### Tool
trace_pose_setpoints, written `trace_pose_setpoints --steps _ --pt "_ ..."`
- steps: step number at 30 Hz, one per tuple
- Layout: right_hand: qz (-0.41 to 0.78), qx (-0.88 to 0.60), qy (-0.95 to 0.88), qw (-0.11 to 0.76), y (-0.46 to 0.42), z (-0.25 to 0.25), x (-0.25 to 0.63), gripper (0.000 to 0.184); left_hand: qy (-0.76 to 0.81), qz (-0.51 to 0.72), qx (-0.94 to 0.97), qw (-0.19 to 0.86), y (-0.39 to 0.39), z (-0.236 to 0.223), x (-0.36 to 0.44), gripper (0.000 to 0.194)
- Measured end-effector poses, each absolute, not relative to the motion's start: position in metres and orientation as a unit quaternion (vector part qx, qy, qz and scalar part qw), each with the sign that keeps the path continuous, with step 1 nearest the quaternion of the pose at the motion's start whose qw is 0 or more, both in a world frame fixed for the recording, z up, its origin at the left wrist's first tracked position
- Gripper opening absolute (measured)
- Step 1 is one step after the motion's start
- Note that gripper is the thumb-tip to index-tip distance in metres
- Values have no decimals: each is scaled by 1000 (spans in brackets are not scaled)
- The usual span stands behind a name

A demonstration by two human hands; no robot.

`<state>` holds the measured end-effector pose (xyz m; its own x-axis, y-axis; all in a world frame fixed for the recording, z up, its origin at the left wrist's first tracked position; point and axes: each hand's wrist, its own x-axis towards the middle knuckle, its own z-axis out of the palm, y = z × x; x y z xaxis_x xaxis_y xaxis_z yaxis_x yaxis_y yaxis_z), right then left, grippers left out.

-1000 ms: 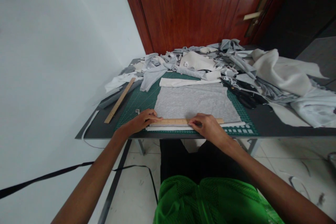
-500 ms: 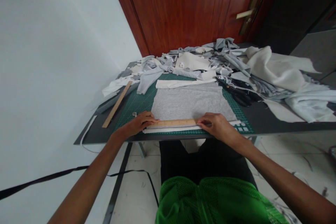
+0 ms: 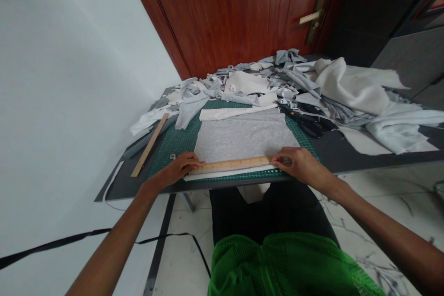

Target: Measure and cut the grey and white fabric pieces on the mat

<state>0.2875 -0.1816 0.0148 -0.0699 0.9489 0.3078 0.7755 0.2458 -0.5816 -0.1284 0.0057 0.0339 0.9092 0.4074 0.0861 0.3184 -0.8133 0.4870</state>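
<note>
A short wooden ruler (image 3: 231, 164) lies along the near edge of a grey fabric rectangle (image 3: 243, 136) spread on a green cutting mat (image 3: 173, 145). A white strip (image 3: 222, 175) shows just below the ruler. My left hand (image 3: 180, 169) rests with its fingers flat on the ruler's left end, pressing it down. My right hand (image 3: 300, 164) sits at the ruler's right end, fingers pinched together against the ruler's edge; whatever they hold is hidden.
A longer wooden ruler (image 3: 149, 144) lies left of the mat on the dark table (image 3: 340, 148). Black scissors (image 3: 305, 122) sit right of the grey fabric. Fabric scraps (image 3: 263, 78) and a large white cloth (image 3: 354, 88) fill the back. A red-brown door (image 3: 243, 9) stands behind.
My right hand has slid rightward along the ruler, from its middle to its right end. My left hand stays on the left end. The view has shifted a little to the right.
</note>
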Motion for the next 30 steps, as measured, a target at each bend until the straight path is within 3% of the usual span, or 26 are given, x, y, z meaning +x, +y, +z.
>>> trace_pose_setpoints --steps 13,21,25,30 --pt "144 -605 -705 340 -190 16 303 12 205 77 948 230 9 35 -129 33" --pt "167 -610 -672 385 -204 15 301 14 234 45 957 167 -3 58 -120 29" --pt "168 -635 -657 370 -213 8 299 16 266 33 957 107 -16 76 -93 25" --pt "146 -650 -656 355 -216 -2 297 15 269 111 955 59 -46 69 -9 25"
